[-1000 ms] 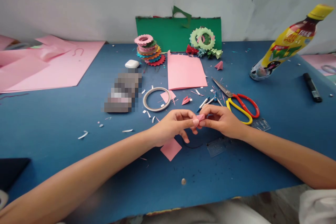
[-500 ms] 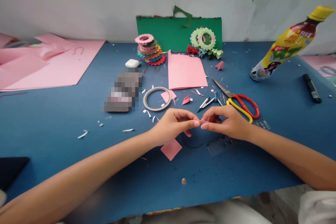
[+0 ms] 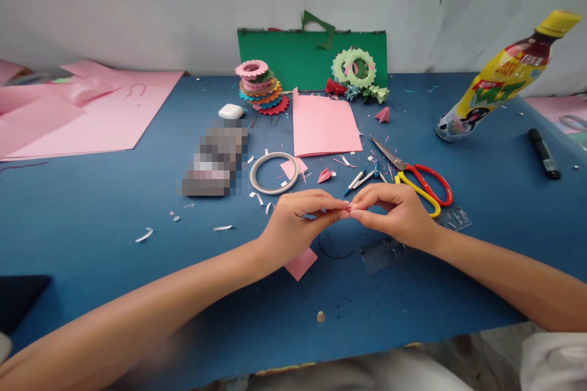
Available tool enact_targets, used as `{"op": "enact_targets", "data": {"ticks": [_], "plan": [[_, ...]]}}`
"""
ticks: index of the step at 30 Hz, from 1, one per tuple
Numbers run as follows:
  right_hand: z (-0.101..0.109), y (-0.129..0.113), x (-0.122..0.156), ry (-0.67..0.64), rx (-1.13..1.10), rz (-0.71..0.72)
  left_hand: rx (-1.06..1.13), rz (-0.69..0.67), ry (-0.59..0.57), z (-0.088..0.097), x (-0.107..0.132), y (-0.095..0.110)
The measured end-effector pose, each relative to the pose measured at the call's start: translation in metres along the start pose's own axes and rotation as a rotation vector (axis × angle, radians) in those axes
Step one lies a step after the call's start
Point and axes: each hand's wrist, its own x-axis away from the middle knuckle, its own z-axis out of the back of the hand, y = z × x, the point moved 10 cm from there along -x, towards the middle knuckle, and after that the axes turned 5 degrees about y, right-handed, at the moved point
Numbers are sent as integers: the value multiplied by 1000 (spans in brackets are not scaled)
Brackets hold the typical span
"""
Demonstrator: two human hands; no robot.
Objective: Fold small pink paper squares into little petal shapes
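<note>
Between my fingertips is a small folded piece of pink paper [image 3: 349, 209], mostly hidden by the fingers. My left hand [image 3: 302, 220] pinches it from the left, and my right hand [image 3: 397, 214] pinches it from the right, the tips nearly meeting. A pink paper square [image 3: 301, 265] lies on the blue table partly under my left hand. A clear plastic ruler [image 3: 380, 255] lies below my right wrist. Just beyond the hands are a folded pink paper piece [image 3: 325, 175], a pair of compasses [image 3: 362, 179] and scissors with red and yellow handles [image 3: 428, 186].
A tape roll [image 3: 253, 180], a blurred-out dark object [image 3: 215, 162] and a white case [image 3: 232, 111] lie left of centre. Behind stand stacked paper rings [image 3: 257, 88], a pink sheet [image 3: 326, 125] and a green board [image 3: 293, 52]. A drink bottle [image 3: 499, 82] and marker [image 3: 544, 154] are right.
My left hand has turned slightly and its lower fingers have drawn in. Both hands' fingertips have come closer together, covering more of the pink paper.
</note>
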Motion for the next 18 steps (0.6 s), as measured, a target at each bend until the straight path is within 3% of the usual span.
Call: {"op": "enact_targets", "data": {"ticks": [6, 18], "plan": [[-2, 17, 2, 32, -139, -106, -6, 142, -29, -4, 2, -16], [-6, 17, 4, 4, -74, -127, -55, 266, -70, -7, 2, -23]]}}
